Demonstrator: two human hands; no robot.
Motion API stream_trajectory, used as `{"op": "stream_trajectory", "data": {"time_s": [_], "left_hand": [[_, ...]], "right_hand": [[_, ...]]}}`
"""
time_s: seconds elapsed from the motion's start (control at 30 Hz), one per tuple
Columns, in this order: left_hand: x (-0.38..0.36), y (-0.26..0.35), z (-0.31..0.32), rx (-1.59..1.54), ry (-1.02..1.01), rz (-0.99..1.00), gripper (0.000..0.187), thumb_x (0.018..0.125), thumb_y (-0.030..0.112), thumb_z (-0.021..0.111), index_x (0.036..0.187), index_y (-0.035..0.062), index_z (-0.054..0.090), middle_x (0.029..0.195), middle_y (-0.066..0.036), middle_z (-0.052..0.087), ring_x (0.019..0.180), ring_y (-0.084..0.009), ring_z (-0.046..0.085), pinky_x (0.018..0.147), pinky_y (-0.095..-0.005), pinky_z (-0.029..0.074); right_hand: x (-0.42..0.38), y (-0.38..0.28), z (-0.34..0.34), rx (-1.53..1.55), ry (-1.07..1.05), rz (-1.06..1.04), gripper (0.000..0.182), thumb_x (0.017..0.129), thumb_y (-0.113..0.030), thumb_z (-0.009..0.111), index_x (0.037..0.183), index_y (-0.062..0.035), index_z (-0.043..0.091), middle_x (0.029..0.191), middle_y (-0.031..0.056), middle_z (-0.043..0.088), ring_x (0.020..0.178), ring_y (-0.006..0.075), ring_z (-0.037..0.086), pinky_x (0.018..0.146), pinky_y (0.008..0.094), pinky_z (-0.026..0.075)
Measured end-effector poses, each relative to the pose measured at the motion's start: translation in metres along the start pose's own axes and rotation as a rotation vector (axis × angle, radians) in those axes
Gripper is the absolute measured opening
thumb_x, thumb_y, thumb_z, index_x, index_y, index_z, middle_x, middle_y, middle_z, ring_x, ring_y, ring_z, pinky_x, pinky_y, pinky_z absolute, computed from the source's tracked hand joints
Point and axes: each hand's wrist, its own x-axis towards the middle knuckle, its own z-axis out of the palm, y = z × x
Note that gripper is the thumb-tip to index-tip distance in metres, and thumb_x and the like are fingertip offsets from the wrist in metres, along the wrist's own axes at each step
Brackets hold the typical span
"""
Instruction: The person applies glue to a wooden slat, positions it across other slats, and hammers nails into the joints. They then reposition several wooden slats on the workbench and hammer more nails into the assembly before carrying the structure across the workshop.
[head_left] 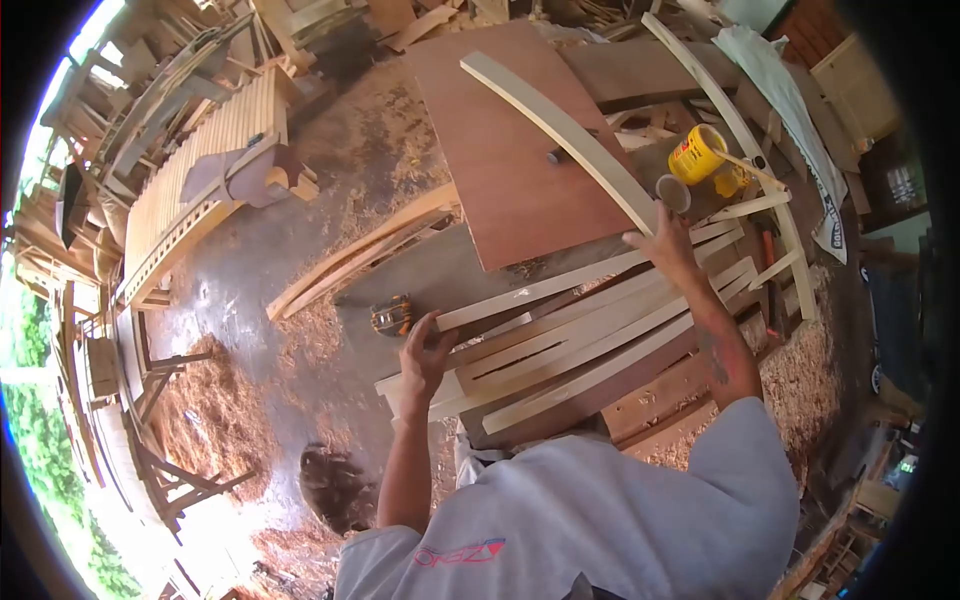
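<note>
My left hand (425, 362) is closed on the left end of a narrow curved wooden strip (540, 290). Farther right, my right hand (668, 246) grips the near end of a pale curved slat (560, 130), which rises over a reddish-brown board (480, 160). The narrow strip's far end reaches close to my right hand. Below it lie several more curved slats (590, 350), roughly side by side. An orange and black tool (391, 316) sits just left of my left hand.
A yellow container (698, 153) stands at the right, beside a small round cup (673, 193). A long curved frame piece (790, 230) runs behind them. Slatted woodwork (205, 150) occupies the left, and wood shavings (215, 410) cover parts of the floor.
</note>
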Motion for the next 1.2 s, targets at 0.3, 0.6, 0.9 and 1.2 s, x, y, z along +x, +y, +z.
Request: {"op": "stream_trajectory", "data": {"time_s": [0.3, 0.6, 0.9, 1.2], "left_hand": [[0.001, 0.007, -0.012, -0.061, -0.099, 0.017, 0.047, 0.083, 0.015, 0.076, 0.125, 0.002, 0.061, 0.108, -0.013, 0.068, 0.087, -0.0192, 0.067, 0.079, -0.0331, 0.053], [0.046, 0.044, -0.032, -0.154, -0.008, 0.192, 0.048, 0.088, 0.025, 0.073, 0.126, -0.0006, 0.059, 0.116, -0.019, 0.062, 0.106, -0.0278, 0.061, 0.088, -0.0357, 0.05], [0.07, 0.1, 0.006, -0.157, -0.535, 0.238, 0.049, 0.097, 0.037, 0.06, 0.124, -0.0035, 0.062, 0.109, -0.015, 0.07, 0.106, -0.0164, 0.061, 0.094, -0.0317, 0.046], [0.102, 0.099, 0.067, -0.093, -0.697, 0.291, 0.033, 0.092, 0.026, 0.069, 0.11, -0.0009, 0.071, 0.101, -0.006, 0.072, 0.098, -0.013, 0.063, 0.086, -0.0293, 0.049]], "right_hand": [[-0.041, -0.035, -0.049, -0.128, 0.129, -0.084, 0.066, 0.079, -0.03, 0.075, 0.129, 0.0013, 0.046, 0.116, 0.0278, 0.058, 0.104, 0.0459, 0.06, 0.087, 0.0499, 0.049], [-0.309, -0.09, -0.047, 0.163, -0.118, 0.216, 0.07, 0.08, -0.032, 0.074, 0.134, 0.0025, 0.048, 0.118, 0.0269, 0.06, 0.107, 0.0428, 0.061, 0.09, 0.0459, 0.05], [-0.483, -0.174, -0.025, 0.296, -0.274, 0.665, 0.077, 0.074, -0.027, 0.083, 0.133, -0.0012, 0.042, 0.107, 0.0235, 0.062, 0.095, 0.0394, 0.064, 0.079, 0.0459, 0.054], [-0.515, -0.148, -0.014, 0.334, -0.311, 0.706, 0.073, 0.075, -0.031, 0.081, 0.132, -0.0057, 0.043, 0.111, 0.0259, 0.062, 0.102, 0.0442, 0.062, 0.085, 0.0486, 0.052]]}}
